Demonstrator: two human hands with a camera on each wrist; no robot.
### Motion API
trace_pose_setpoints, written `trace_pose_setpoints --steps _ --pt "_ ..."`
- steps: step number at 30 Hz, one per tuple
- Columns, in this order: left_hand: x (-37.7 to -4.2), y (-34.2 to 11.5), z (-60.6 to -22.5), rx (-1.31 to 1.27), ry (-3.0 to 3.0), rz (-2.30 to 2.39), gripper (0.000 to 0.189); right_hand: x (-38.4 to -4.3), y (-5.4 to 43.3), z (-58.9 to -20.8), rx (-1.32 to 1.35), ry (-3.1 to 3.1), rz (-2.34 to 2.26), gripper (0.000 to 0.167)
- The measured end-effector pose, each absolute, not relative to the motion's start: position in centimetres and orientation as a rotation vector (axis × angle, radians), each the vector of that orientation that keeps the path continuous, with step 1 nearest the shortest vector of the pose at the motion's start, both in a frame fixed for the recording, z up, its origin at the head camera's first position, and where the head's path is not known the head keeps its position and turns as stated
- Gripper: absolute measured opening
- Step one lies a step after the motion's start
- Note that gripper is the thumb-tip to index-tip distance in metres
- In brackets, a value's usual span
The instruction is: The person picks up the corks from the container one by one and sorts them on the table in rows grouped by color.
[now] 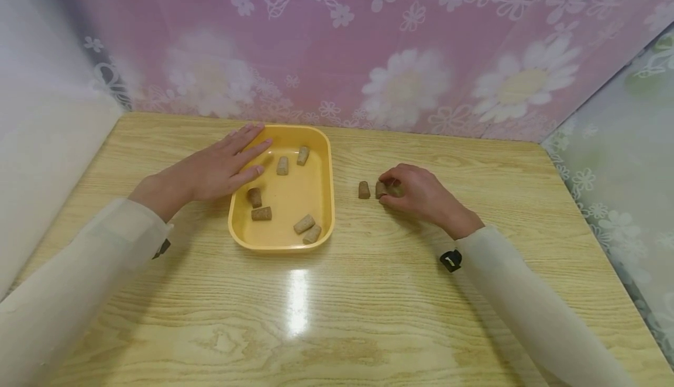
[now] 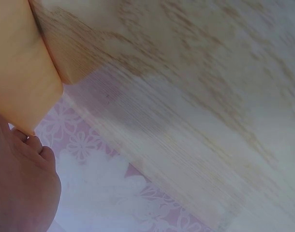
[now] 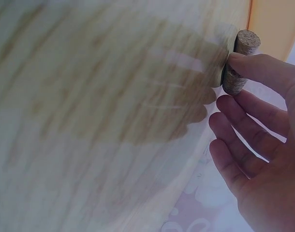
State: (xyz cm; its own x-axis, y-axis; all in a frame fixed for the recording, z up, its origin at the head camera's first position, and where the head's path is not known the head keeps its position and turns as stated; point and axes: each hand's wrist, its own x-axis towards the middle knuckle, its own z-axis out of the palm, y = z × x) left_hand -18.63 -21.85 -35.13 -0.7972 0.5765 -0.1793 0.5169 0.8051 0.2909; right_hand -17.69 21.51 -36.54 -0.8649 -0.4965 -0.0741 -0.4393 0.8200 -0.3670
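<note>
My left hand (image 1: 221,167) lies over the left side of a yellow tray (image 1: 331,188), its spread fingers reaching across the rim. Inside the tray lie several small tapered corks, among them a dark brown cork (image 1: 255,197) and a paler cork (image 1: 303,224). To the right of the tray, my right hand (image 1: 421,192) pinches a brown cork (image 1: 380,190) between thumb and index finger, low at the table. Just left of it stands another brown cork (image 1: 364,190). In the right wrist view the thumb partly hides the pinched cork (image 3: 233,83); the other fingers are loosely bent.
The wood-grain table (image 1: 295,352) reaches back to a pink flowered wall covering (image 1: 326,53). A white wall (image 1: 47,82) bounds the left side, and a pale flowered covering (image 1: 626,158) the right. Black wrist fittings (image 1: 450,260) show under the sleeves.
</note>
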Motion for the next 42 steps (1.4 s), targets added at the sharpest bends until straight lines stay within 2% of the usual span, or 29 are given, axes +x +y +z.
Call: trace_pose_setpoints --steps 20,42 --pt "-18.6 -21.7 -34.8 0.851 2.735 0.347 0.069 -17.4 21.6 -35.5 -0.646 2.848 -0.585 0.053" --pt "-18.6 -21.9 -35.0 0.844 2.734 0.338 0.070 -17.5 17.5 -33.6 -0.857 2.886 -0.726 0.047"
